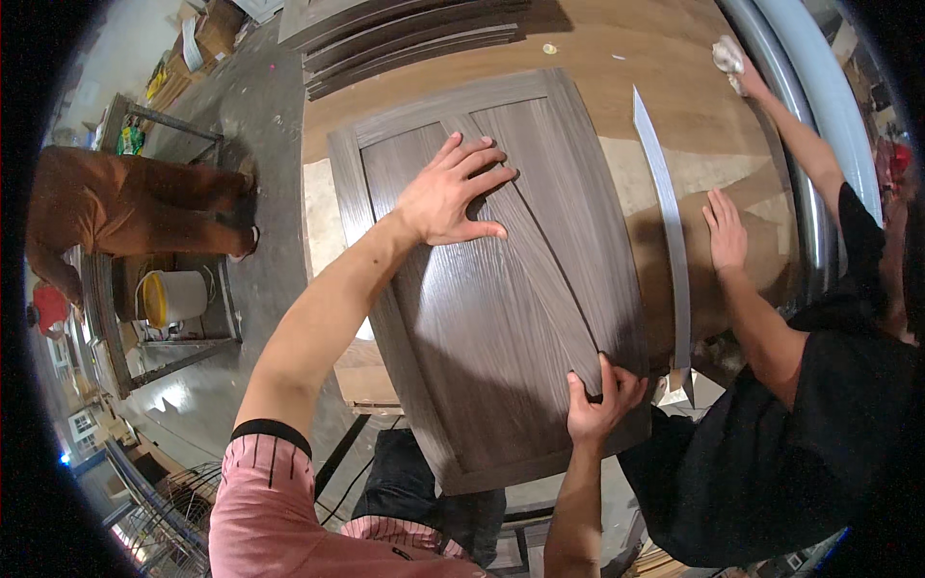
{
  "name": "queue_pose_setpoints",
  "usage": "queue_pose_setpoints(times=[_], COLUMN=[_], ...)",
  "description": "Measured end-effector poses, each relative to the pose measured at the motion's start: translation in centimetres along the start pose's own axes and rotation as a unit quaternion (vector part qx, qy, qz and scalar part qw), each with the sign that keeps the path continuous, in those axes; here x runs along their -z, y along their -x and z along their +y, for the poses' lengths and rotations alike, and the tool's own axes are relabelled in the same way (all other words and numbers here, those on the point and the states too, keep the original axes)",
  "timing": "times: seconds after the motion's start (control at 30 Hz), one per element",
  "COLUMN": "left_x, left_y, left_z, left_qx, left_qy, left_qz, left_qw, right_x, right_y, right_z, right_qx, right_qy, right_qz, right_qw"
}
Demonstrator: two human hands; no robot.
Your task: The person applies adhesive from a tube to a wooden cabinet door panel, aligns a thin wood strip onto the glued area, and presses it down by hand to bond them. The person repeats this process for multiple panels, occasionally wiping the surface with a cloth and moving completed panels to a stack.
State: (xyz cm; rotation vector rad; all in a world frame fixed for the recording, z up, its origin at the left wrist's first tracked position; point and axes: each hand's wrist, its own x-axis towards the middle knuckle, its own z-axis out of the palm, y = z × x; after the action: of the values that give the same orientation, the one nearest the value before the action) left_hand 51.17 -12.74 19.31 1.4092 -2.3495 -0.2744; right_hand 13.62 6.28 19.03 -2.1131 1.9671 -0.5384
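Note:
A grey wood-grain cabinet door (453,318) with a raised frame lies on the table. A narrow strip of the same grey wood grain (544,265) runs slantwise across its recessed panel. My left hand (453,193) lies with fingers spread over the strip's upper part and the panel beside it. Down at the near right, my right hand (602,405) pinches the strip's lower end between thumb and finger, close to the door's frame. What lies directly under my left palm is hidden.
To the right, a co-worker in black rests one hand (727,231) on the table (578,43); the other holds a crumpled white cloth (728,56). A long pale strip (665,193) lies between us. Grey panels (405,39) are stacked at the back. Another person stands left near a bucket (176,297).

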Motion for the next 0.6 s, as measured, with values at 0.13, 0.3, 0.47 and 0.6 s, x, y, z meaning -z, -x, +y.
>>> queue_pose_setpoints(times=[0.13, 0.3, 0.47, 0.6], left_x=[0.2, 1.5, 1.3, 1.3], left_y=[0.2, 1.1, 0.0, 0.0], left_z=[0.2, 0.3, 1.0, 1.1], left_qx=[0.004, 0.039, 0.040, 0.047], left_qy=[-0.001, -0.014, -0.015, -0.020], left_qz=[0.016, -0.017, -0.025, -0.037], left_qw=[1.000, 0.999, 0.999, 0.998], right_x=[-0.2, -0.4, 0.2, -0.1], right_y=[0.3, -0.2, -0.4, -0.2], right_z=[-0.2, -1.7, -1.6, -1.2], right_qx=[0.009, 0.014, -0.002, -0.001], right_qy=[-0.001, -0.028, -0.042, -0.038], right_qz=[0.013, 0.034, 0.026, 0.023], right_qw=[1.000, 0.999, 0.999, 0.999])
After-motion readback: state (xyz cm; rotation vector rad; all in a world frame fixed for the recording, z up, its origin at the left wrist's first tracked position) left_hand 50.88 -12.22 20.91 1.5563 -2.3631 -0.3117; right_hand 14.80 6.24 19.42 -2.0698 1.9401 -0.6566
